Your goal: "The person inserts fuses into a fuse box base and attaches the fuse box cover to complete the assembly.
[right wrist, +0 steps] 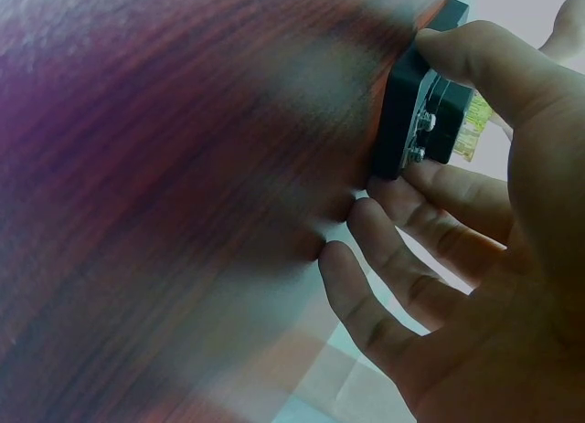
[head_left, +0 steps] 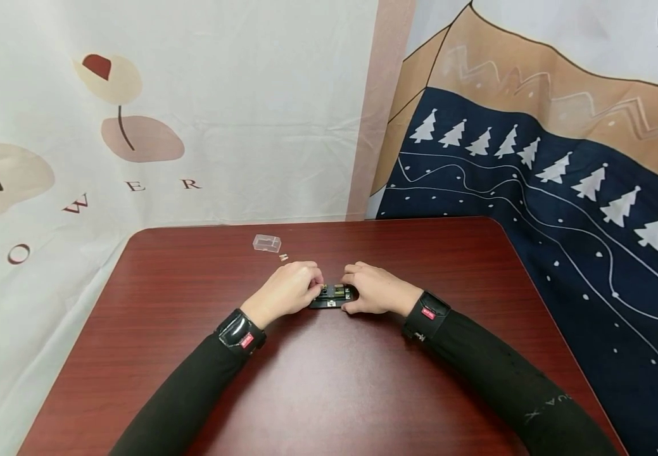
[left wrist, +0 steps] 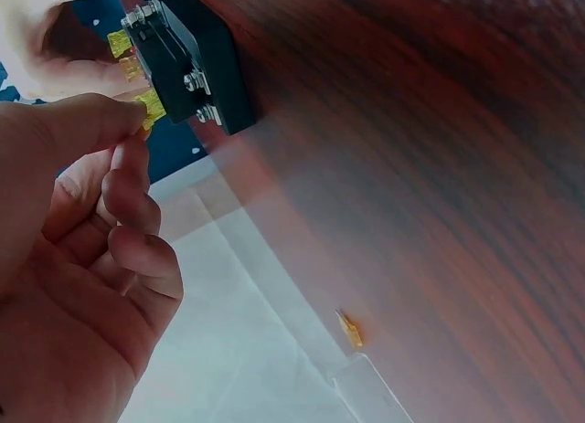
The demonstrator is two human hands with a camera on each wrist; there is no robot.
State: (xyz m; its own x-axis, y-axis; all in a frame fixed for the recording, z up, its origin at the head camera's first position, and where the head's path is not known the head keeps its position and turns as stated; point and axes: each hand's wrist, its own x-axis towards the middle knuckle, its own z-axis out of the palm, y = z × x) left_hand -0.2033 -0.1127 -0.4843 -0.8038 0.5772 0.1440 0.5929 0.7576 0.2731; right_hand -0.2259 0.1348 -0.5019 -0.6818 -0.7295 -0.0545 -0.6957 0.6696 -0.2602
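A black fuse block [head_left: 326, 303] with metal screw terminals [left wrist: 194, 80] sits on the table between the two hands. Several yellow blade fuses stand in its top, one of them a fuse [left wrist: 120, 43] near the far end in the left wrist view. My left hand [head_left: 290, 286] pinches a yellow blade fuse [left wrist: 151, 106] between thumb and index finger, right at the block's top; its blades are hidden. From the other end my right hand [head_left: 381, 289] grips the block, thumb on the near side and fingertips at the far side, the other fingers spread against the table.
Behind my left hand, loose blade fuses [head_left: 284, 257] lie on the reddish-brown table [head_left: 329, 392]. A clear plastic box [head_left: 266, 243] stands just beyond them, close to the table's back edge. Printed cloth [head_left: 260, 126] hangs behind the table.
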